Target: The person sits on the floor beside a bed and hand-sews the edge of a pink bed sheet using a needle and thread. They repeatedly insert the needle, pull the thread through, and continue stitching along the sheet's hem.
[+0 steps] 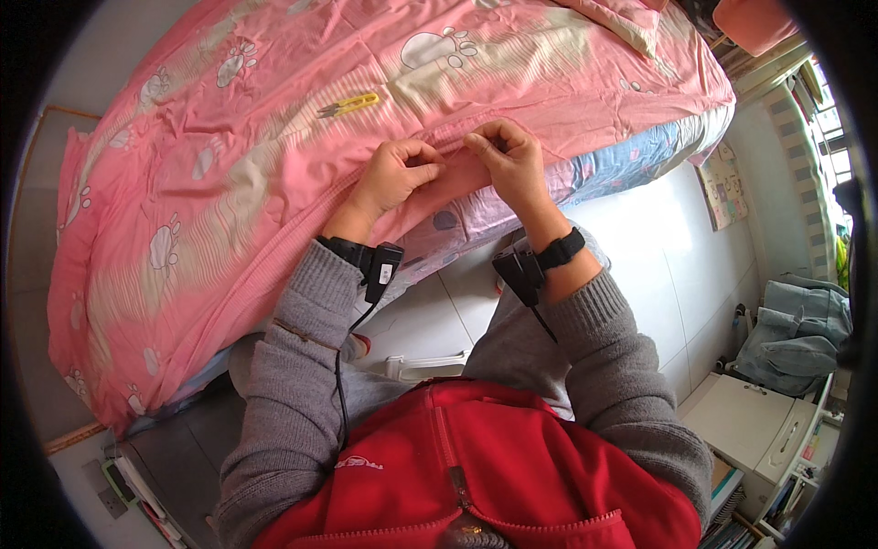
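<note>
A pink bedcover point(274, 158) with a paw-print pattern lies spread over a bed. My left hand point(398, 171) rests at its near edge, thumb and forefinger brought together at the seam. Just to the right, my right hand point(506, 154) is raised at the same edge, its thumb and fingertips pinched. Whether a needle or thread is between the fingers is too small to tell. Yellow thread snips point(348, 105) lie on the cover beyond my left hand. Both wrists bear black straps with small devices and cables.
Below the cover shows a blue and lilac patterned sheet point(603, 161). A white plastic stool point(425, 367) stands between my legs on the tiled floor. At the right are a white cabinet point(741, 418) and folded grey-blue cloth point(789, 336); a dark surface point(185, 453) is at the lower left.
</note>
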Demonstrator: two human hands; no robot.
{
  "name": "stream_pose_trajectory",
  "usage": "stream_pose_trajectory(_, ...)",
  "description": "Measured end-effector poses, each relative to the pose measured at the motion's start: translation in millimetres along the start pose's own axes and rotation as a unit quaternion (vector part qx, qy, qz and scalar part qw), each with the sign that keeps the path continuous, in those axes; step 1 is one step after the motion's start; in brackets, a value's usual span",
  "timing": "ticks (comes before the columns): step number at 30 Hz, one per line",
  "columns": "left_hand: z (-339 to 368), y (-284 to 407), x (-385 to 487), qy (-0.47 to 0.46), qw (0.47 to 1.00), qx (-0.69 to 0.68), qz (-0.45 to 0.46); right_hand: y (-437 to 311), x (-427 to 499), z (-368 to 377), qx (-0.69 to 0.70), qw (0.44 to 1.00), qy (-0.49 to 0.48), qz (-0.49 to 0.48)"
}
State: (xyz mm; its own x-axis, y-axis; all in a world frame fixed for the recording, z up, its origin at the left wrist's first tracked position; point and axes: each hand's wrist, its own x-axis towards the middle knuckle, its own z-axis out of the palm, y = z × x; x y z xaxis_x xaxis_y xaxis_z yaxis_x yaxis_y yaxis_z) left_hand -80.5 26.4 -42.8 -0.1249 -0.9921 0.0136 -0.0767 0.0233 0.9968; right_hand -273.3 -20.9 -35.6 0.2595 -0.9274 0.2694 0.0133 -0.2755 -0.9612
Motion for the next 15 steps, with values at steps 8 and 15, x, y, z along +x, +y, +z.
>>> stream_pose_trajectory(8, 6.3, -4.8, 2.2, 0.028, 0.993, 0.108, 0.037, -4.0, -2.5, -1.8, -0.011, 0.999, 0.021, 0.03)
stream_pose_trajectory(15, 3.5, 12.9, -12.6, 0.046, 0.968, 0.231, 0.091, -25.5, -6.9, -49.3, 0.137, 0.988, 0.063, -0.039)
